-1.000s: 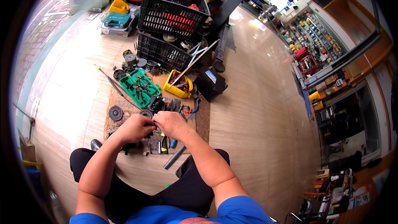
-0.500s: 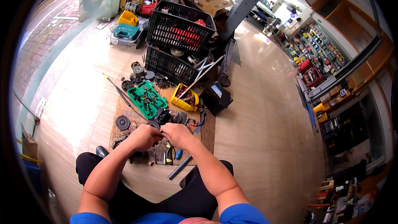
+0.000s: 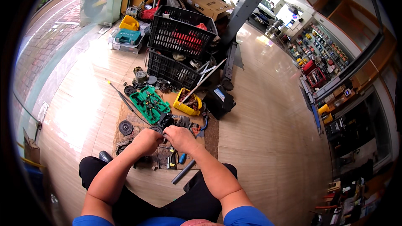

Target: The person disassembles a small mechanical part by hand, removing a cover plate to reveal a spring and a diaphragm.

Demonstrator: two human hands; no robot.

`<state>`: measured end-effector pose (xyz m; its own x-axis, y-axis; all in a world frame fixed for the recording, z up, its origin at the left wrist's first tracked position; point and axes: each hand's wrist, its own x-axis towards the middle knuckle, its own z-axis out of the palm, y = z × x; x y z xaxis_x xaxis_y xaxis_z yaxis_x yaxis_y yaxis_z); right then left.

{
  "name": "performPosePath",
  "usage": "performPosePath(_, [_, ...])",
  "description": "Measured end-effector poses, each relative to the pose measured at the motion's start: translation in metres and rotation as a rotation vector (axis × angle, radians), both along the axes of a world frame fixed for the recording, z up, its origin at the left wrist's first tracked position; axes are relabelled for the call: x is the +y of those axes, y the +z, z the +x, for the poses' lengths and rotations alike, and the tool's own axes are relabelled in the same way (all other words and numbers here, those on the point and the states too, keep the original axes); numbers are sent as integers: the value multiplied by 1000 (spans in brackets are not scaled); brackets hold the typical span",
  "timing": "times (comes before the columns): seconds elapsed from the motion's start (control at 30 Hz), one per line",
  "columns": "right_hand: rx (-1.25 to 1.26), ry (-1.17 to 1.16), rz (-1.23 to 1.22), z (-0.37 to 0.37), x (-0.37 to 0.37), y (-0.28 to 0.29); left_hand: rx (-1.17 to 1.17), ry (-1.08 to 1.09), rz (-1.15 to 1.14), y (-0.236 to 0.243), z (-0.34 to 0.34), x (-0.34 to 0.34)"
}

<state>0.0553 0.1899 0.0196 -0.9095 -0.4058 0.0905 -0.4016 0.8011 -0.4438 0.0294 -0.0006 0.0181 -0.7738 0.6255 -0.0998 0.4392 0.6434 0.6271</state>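
My left hand and my right hand meet with curled fingers over a greasy cardboard mat, pinched on something small I cannot make out. Just beyond them lie a dark round part and a black metal part. A grooved disc is left of my hands. Yellow-handled pliers, a blue-handled tool and a grey tube lie nearer me. An open green tool case sits farther back, beside a yellow container of reddish-brown bits.
Stacked black crates hold assorted items behind a black battery. A grey lift post rises beside them. A teal case is at back left, near a glass door. Shelves of small goods line the right.
The whole scene sits lower in the picture and slightly to the right, as the camera has shifted. My hands remain together over the same spot, fingers still curled.
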Motion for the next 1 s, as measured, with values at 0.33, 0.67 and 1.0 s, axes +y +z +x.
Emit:
performPosePath(0.33, [63,-178,-299,2,-14,-6,86,249,174,-12,0,7])
performPosePath(0.67, [60,-220,-518,6,-24,-1,-208,484,881,-23,-10,16])
performPosePath(1.0, [-216,-277,-676,-1,-17,-14,-695,526,1616,-41,-59,-26])
